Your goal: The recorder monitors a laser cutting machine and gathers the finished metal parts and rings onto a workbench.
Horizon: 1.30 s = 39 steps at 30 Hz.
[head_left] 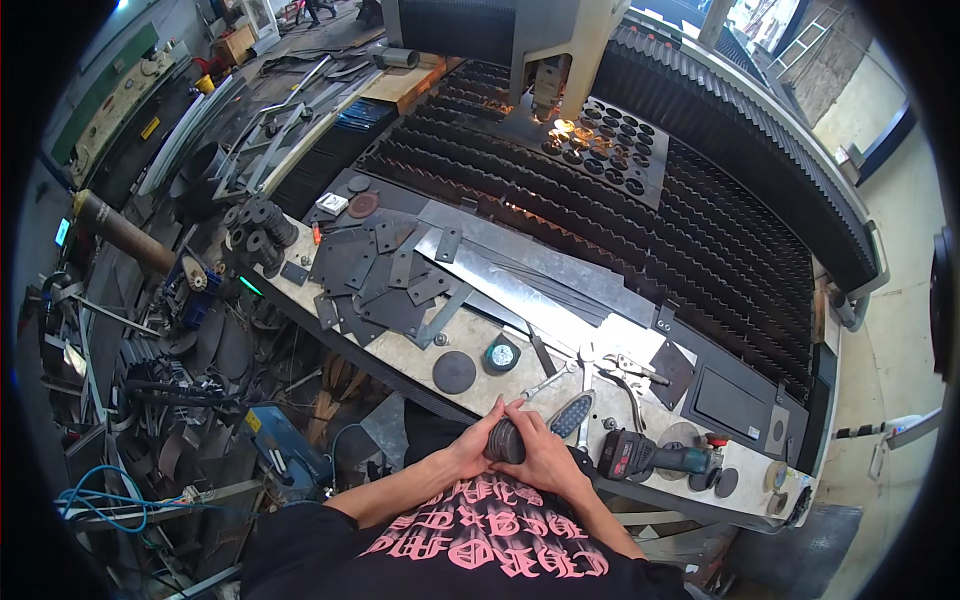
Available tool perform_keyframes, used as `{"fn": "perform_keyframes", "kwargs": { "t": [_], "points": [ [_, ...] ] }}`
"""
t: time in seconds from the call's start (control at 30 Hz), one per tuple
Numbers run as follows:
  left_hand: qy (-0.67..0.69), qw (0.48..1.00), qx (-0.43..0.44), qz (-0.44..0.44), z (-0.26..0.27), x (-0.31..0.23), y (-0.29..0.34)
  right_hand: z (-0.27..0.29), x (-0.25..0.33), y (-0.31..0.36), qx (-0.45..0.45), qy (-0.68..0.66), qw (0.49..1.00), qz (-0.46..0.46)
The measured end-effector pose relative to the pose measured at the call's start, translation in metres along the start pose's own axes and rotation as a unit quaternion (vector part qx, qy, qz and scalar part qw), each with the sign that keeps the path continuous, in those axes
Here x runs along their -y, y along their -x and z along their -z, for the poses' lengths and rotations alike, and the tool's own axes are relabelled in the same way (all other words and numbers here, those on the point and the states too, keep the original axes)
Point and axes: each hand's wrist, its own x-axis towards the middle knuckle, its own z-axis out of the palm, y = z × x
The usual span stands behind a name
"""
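Close to my body, a stack of round dark metal discs (506,441) is clasped between both hands. My left hand (475,445) wraps its left side, and my right hand (538,448) grips it from the right. Both thumbs and fingertips press on the stack's edges. Just beyond my hands, at the bench edge, lies a single dark disc (454,372). Beside it is a teal round tape measure (502,354). A blue-and-grey oval-handled brush or tool (572,414) rests right of my hands, near some wrenches (586,375).
Beyond the bench (400,350), a cutting machine head (545,95) throws sparks over a sheet with round cut-outs (610,145). Flat dark plates (375,275) lie left of centre; stacked rings (262,230) stand at the far left end. A cordless angle grinder (660,457) lies right. Metal scrap (200,390) covers the left floor.
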Motion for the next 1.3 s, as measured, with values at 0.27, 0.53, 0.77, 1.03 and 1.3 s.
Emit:
{"fn": "perform_keyframes", "kwargs": {
  "t": [0.27, 0.53, 0.77, 1.03, 1.3],
  "points": [
    [0.006, 0.998, 0.019, 0.054, 0.016, 0.005, -0.015, -0.001, -0.005, 0.002, -0.079, -0.036, 0.996, -0.007],
    [0.131, 0.985, 0.111, 0.033, 0.030, 0.010, -0.022, 0.011, 0.007, 0.006, -0.092, -0.089, 0.992, 0.006],
    [0.081, 0.994, 0.073, 0.004, 0.020, 0.007, -0.017, 0.001, 0.015, 0.004, -0.061, -0.002, 0.998, -0.003],
    [0.080, 0.993, 0.085, -0.012, 0.024, 0.009, -0.014, -0.006, -0.002, -0.010, -0.076, 0.046, 0.990, 0.110],
    [0.118, 0.988, 0.102, 0.016, 0.031, 0.007, -0.021, 0.012, 0.013, -0.007, -0.069, 0.016, 0.995, 0.067]
  ]
}}
